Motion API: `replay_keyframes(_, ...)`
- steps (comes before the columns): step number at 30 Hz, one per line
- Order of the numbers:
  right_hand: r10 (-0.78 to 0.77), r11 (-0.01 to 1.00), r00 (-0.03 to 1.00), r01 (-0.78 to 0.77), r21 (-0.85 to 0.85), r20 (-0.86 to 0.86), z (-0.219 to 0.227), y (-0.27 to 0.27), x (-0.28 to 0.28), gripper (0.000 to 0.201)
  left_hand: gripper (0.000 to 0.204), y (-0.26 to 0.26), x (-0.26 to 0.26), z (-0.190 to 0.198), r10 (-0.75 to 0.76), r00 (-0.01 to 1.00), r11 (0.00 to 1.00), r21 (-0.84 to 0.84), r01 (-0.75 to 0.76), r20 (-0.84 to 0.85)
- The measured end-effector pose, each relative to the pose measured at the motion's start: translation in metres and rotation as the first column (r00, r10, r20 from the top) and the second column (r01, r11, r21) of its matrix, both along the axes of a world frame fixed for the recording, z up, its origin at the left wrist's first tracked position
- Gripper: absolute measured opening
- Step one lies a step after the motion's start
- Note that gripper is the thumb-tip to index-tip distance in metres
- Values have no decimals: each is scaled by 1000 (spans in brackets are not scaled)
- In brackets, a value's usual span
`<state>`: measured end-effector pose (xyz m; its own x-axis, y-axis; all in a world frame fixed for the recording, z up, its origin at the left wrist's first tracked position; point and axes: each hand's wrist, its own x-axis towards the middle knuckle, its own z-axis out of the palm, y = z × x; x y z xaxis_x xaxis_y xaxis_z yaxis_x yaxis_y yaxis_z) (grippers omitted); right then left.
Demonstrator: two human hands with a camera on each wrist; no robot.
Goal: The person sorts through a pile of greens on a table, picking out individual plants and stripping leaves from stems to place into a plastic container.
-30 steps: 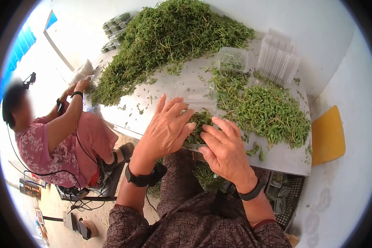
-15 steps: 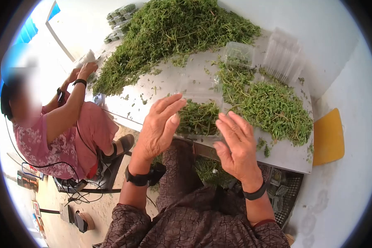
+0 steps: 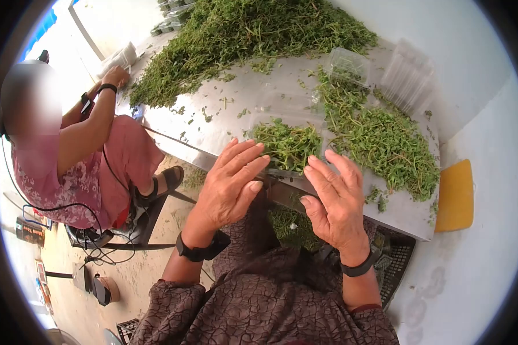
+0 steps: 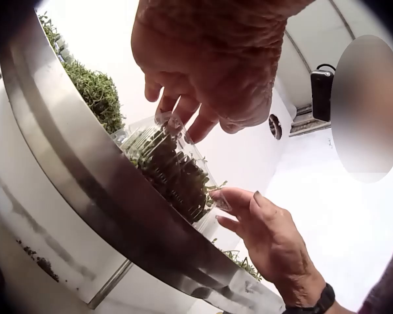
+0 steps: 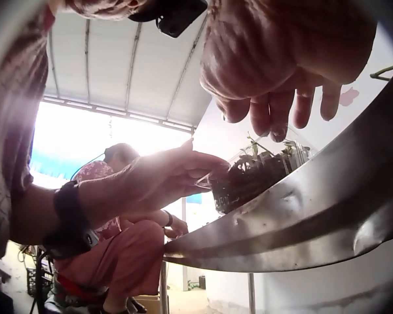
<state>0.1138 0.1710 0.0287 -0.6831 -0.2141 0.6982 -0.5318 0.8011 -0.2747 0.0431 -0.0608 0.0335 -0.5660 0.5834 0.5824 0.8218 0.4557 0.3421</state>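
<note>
Both hands flank a clear clamshell box (image 3: pixel 286 145) of green herbs at the near edge of the steel bench (image 3: pixel 224 132): left hand (image 3: pixel 231 185) with straight fingers touching its side, right hand (image 3: pixel 335 201) likewise relaxed (gripping nothing). Loose herbs (image 3: pixel 385 146) lie just beyond.

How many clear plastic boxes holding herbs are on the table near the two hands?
2: one clear box full of herbs at the table's near edge, between the left hand and right hand; another farther back. Others may be hidden.
</note>
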Motion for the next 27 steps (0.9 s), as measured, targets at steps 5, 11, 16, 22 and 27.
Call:
replay_keyframes(5,22,999,1000,-22,27,-12,7,-9,-11,32,34,8,-1,-1,25,1000,1000,-12,-25,-1)
replay_keyframes(11,-28,998,999,30,48,-43,4,-1,-19,25,23,7,-5,-1,18,999,999,-30,-19,-30)
replay_keyframes(16,-22,999,1000,21,41,4,3,0,-21,21,22,3,-9,3,-7,999,1000,-7,7,-40)
replay_keyframes(22,-24,998,996,19,-57,-87,4,8,-16,23,39,1,-11,19,-30,996,995,96,38,-81)
replay_keyframes(27,5,999,997,-9,-46,-80,8,-1,-17,27,43,26,-9,15,-121,990,991,-67,116,-78)
